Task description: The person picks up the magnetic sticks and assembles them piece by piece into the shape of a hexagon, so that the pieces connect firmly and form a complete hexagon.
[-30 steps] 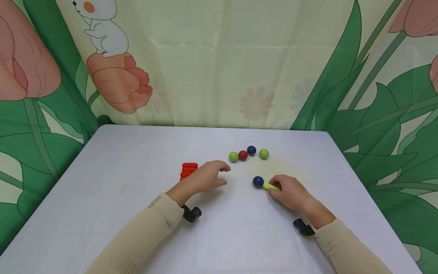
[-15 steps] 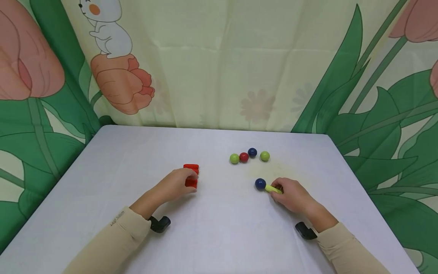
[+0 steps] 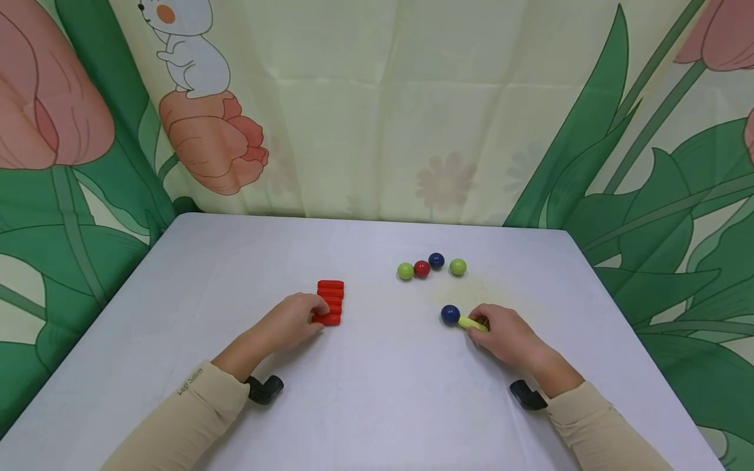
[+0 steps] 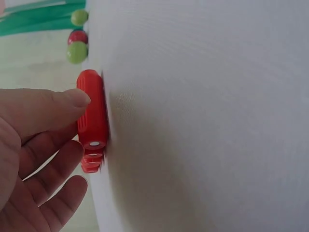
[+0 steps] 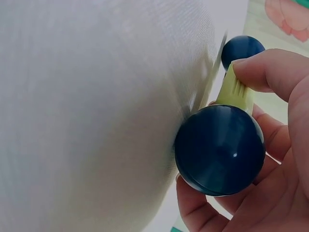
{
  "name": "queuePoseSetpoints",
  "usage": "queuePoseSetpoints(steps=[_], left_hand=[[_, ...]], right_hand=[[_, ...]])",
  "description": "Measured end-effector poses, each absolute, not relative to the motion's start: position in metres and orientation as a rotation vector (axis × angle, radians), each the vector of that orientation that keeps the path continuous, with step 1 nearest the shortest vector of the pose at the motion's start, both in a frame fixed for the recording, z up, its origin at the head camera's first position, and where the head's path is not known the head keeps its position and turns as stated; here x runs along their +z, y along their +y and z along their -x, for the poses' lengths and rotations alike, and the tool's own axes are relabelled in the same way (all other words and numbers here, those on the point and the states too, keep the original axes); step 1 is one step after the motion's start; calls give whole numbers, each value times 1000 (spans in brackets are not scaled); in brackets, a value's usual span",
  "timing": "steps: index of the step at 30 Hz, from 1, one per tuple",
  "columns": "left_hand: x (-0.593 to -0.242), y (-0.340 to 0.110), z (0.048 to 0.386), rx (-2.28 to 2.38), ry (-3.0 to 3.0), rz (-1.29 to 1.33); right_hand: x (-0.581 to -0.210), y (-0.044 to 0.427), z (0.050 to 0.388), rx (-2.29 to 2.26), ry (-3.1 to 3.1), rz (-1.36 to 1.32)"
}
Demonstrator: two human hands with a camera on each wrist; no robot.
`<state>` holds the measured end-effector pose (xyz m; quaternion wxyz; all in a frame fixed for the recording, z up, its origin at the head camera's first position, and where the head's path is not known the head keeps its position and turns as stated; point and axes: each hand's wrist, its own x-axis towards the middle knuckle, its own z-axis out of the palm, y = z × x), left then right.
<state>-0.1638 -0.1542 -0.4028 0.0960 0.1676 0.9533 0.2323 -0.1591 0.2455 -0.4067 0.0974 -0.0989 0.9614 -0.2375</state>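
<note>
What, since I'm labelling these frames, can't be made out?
Head view: left ends of some red rods, behind the left hand.
Head view: the right end of the yellow stick, behind the right hand.
Right wrist view: where the yellow stick meets the nearer blue ball, hidden by that ball.
Left wrist view: most of the rear rods, behind the front rod.

One yellow-green stick [image 3: 470, 323] carries a dark blue ball [image 3: 450, 314] at each end. To the left of this stick, grooved red rods [image 3: 336, 301] lie side by side.
</note>
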Motion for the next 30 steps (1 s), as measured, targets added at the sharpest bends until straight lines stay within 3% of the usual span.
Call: queuePoseSetpoints(steps=[21, 30], left_hand=[[-407, -135, 159, 717, 2791, -543], [-400, -96, 172, 770, 2745, -623]], right_hand=[[-406, 245, 161, -684, 2833, 300], [-408, 244, 161, -706, 2836, 280]])
